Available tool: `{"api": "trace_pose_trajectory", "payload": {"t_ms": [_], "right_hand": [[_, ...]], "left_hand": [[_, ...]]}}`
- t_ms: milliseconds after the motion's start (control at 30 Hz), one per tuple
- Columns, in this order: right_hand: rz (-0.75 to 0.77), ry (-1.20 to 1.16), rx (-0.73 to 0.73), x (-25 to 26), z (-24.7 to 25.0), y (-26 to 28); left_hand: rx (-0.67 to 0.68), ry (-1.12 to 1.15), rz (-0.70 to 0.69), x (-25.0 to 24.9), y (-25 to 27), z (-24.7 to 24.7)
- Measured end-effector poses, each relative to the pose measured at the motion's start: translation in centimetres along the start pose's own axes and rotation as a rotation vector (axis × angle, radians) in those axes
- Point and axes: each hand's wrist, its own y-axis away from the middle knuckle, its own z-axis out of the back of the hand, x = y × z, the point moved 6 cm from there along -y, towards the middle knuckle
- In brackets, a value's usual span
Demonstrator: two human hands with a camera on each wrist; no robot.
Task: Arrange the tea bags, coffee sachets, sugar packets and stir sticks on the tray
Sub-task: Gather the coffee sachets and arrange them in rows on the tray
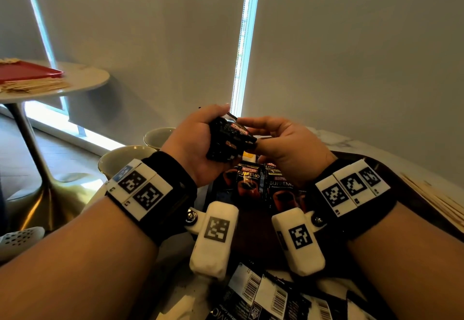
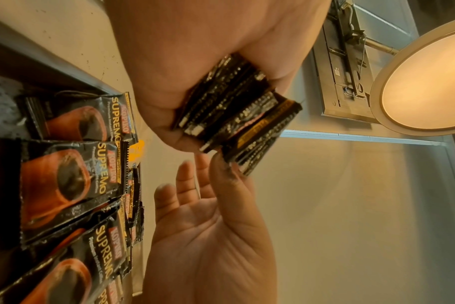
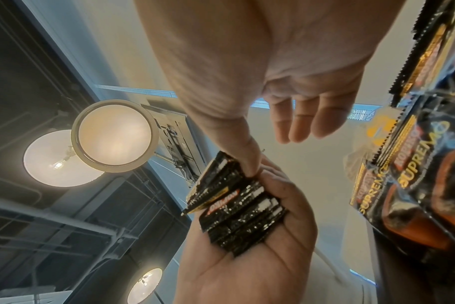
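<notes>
My left hand [image 1: 193,144] grips a stack of black Kopiko coffee sachets [image 1: 226,141] above the dark tray [image 1: 253,239]. My right hand [image 1: 283,144] meets it from the right. Its thumb and forefinger pinch the top sachet [image 1: 242,130], which sticks out from the stack. The left wrist view shows the stack [image 2: 229,107] under my left palm and the right thumb [image 2: 223,181] on the protruding sachet. In the right wrist view the other right fingers [image 3: 301,123] stay straight, away from the stack [image 3: 242,209]. More coffee sachets [image 1: 248,184] lie face up in a row on the tray.
Sachets with barcodes up [image 1: 266,294] lie near the front edge. Wooden stir sticks [image 1: 439,204] rest right of the tray. Two cups [image 1: 128,159] stand to the left. A far round table [image 1: 82,78] carries a red tray [image 1: 27,71] and more sticks.
</notes>
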Motion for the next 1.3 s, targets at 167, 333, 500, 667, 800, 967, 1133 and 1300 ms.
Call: {"api": "trace_pose_trajectory", "payload": {"t_ms": [167, 333, 500, 667, 800, 967, 1133, 1300], "right_hand": [[0.030, 0.071, -0.060, 0.2, 0.5, 0.0], [0.026, 0.020, -0.188, 0.5, 0.9, 0.4], [-0.098, -0.082, -0.384, -0.7, 2.3, 0.1], [-0.347, 0.075, -0.198, -2.4, 1.3, 0.2], [-0.470, 0.134, -0.050, -3.0, 0.0, 0.7], [-0.526, 0.157, 0.050, -2.8, -1.1, 1.0], [-0.566, 0.114, 0.068, -3.0, -1.9, 1.1], [-0.610, 0.014, 0.059, -3.1, -2.5, 1.1]], "left_hand": [[-0.017, -0.021, 0.028, 0.1, 0.3, 0.1], [-0.029, 0.015, 0.023, 0.1, 0.4, 0.1], [-0.088, 0.073, -0.076, -1.0, 0.5, 0.5], [-0.129, 0.119, -0.161, -2.2, 0.8, 1.0], [-0.150, 0.123, -0.168, -2.2, 0.8, 1.0], [-0.154, 0.128, -0.146, -2.2, 1.1, 0.6], [-0.150, 0.129, -0.143, -2.1, 1.2, 0.6], [-0.144, 0.139, -0.144, -2.2, 1.4, 0.5]]}}
